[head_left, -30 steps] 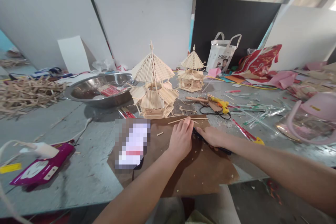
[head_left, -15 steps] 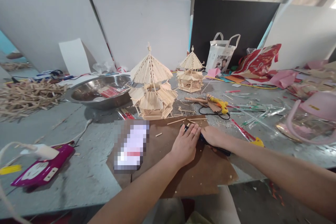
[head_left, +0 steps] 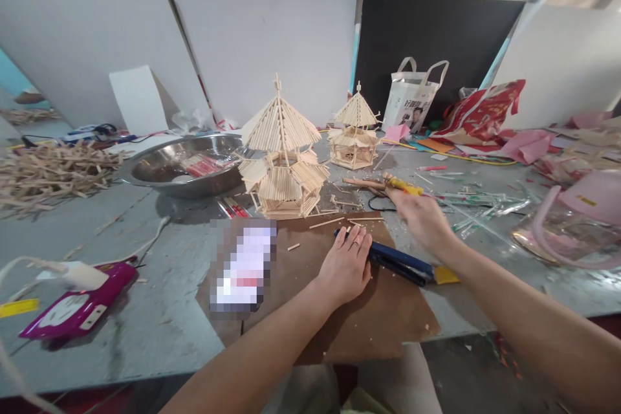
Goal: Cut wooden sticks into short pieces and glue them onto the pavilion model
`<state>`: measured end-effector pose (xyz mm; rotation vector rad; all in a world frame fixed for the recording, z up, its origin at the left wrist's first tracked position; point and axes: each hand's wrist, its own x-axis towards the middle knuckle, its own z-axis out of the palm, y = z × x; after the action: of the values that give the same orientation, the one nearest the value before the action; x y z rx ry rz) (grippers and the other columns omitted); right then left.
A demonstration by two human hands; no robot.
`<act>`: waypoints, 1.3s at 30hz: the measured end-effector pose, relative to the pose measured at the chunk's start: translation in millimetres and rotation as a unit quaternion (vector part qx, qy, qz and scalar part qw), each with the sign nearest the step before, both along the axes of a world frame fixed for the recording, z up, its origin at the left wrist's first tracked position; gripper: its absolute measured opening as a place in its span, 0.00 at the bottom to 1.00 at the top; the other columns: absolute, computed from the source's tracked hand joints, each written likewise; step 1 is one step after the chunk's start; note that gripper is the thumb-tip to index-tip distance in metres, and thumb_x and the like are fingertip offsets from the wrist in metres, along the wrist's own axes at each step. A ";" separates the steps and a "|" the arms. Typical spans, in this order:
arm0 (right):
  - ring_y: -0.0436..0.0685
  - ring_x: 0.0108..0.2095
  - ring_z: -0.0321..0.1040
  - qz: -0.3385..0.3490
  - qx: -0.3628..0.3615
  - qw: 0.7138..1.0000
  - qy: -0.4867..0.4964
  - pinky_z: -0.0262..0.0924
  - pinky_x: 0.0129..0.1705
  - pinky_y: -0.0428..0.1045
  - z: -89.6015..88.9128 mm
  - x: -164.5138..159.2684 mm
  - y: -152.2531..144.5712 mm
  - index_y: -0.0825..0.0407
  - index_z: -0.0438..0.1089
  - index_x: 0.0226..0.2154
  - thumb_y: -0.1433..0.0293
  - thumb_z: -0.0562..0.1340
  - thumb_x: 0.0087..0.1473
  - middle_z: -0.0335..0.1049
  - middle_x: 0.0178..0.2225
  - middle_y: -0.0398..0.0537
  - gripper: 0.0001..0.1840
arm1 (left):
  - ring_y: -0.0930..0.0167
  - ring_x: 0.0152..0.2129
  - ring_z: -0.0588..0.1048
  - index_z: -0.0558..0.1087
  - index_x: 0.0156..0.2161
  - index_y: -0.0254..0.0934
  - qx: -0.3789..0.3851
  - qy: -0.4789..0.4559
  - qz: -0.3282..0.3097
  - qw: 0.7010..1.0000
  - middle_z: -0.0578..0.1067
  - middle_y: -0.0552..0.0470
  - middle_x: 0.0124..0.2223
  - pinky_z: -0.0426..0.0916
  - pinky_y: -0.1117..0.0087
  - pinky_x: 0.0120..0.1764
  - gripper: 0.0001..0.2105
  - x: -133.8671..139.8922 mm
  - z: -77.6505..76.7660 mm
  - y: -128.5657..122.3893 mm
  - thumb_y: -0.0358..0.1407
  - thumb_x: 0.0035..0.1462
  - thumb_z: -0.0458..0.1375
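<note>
My left hand (head_left: 345, 264) rests on a brown board (head_left: 310, 330), its fingers closed over the end of a long dark blue stapler-like tool (head_left: 402, 259). The tool's two arms point right, slightly apart; its covered end is hidden. Farther right, my right hand (head_left: 427, 220) is closed at a yellow hot glue gun (head_left: 406, 186), with the fingertips partly hidden. Thin wooden sticks (head_left: 327, 222) lie at the board's far edge. Behind them stands a pavilion model (head_left: 284, 187) built of sticks, and a smaller pavilion (head_left: 353, 145) is farther back.
A pixelated phone-like screen (head_left: 245, 265) lies left of my left hand. A steel basin (head_left: 160, 184) holds red-marked packets. Farther left are a purple power strip (head_left: 80, 304) and a stick pile (head_left: 53, 174). Plastic wrappers (head_left: 485, 207) and a pink-lidded clear jug (head_left: 553, 226) are right.
My right hand has left the dark blue tool and moved up to the yellow glue gun. The tool's arms now show. My left hand stays in nearly the same place.
</note>
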<state>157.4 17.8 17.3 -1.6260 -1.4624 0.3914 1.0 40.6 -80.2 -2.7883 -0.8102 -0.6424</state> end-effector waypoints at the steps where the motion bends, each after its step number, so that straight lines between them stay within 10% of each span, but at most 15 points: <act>1: 0.45 0.13 0.42 0.003 0.043 0.993 0.106 0.40 0.17 0.44 4.1 -0.9 -0.5 0.50 0.45 0.12 0.56 0.46 0.51 0.43 0.11 0.36 0.23 | 0.64 0.54 0.54 0.59 0.52 0.29 0.002 -0.001 0.001 1.000 0.61 0.42 0.55 0.43 0.58 0.55 0.22 0.1 0.0 0.2 0.37 0.54 0.42; 4: 0.45 0.12 0.37 0.008 0.079 0.955 0.286 0.37 0.15 0.44 -11.7 -7.1 0.6 0.49 0.41 0.12 0.53 0.47 0.49 0.39 0.10 0.35 0.24 | 0.64 0.54 0.54 0.59 0.52 0.29 0.004 0.003 0.002 1.000 0.61 0.42 0.54 0.43 0.57 0.55 0.22 0.3 1.1 -0.5 0.38 0.54 0.42; 10: 0.43 0.12 0.36 -0.007 0.006 0.947 0.322 0.33 0.14 0.44 -77.4 -12.4 12.6 0.49 0.44 0.12 0.53 0.53 0.44 0.40 0.10 0.33 0.24 | 0.64 0.55 0.53 0.58 0.53 0.30 0.005 0.017 0.002 1.000 0.62 0.42 0.54 0.41 0.54 0.55 0.22 0.6 5.1 -4.6 0.39 0.54 0.42; 16: 0.43 0.12 0.36 0.012 0.050 0.947 0.316 0.33 0.14 0.44 -47.2 -7.9 13.0 0.50 0.44 0.11 0.55 0.52 0.47 0.39 0.10 0.34 0.24 | 0.65 0.55 0.52 0.58 0.52 0.30 0.002 0.017 0.014 1.000 0.62 0.42 0.54 0.40 0.54 0.55 0.22 -0.9 7.2 -3.8 0.39 0.55 0.41; 23: 0.44 0.13 0.38 -0.031 0.011 0.956 0.291 0.35 0.15 0.44 -82.0 -9.7 12.3 0.50 0.46 0.12 0.55 0.52 0.46 0.42 0.11 0.34 0.23 | 0.65 0.56 0.51 0.57 0.53 0.30 0.004 0.029 0.009 1.000 0.61 0.41 0.55 0.39 0.53 0.55 0.23 0.2 7.1 -6.2 0.40 0.55 0.40; 30: 0.44 0.12 0.39 0.026 0.109 0.946 0.305 0.37 0.14 0.44 -21.5 -12.4 2.9 0.49 0.43 0.11 0.56 0.50 0.49 0.40 0.09 0.35 0.24 | 0.65 0.55 0.52 0.58 0.53 0.29 0.003 0.013 0.018 1.000 0.62 0.42 0.54 0.39 0.53 0.55 0.22 -1.0 7.7 -3.4 0.39 0.55 0.40; 39: 0.44 0.12 0.38 -0.040 0.024 0.944 0.326 0.35 0.14 0.44 -93.0 -9.0 15.3 0.50 0.45 0.12 0.55 0.52 0.46 0.41 0.10 0.34 0.23 | 0.64 0.55 0.51 0.57 0.53 0.29 0.009 0.023 0.016 1.000 0.61 0.41 0.55 0.41 0.52 0.55 0.23 1.3 4.8 -6.6 0.40 0.55 0.41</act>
<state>148.5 33.1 -75.7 -1.3284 -0.8905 0.7575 2.3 34.1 -75.4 -2.7582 -0.8334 -0.5752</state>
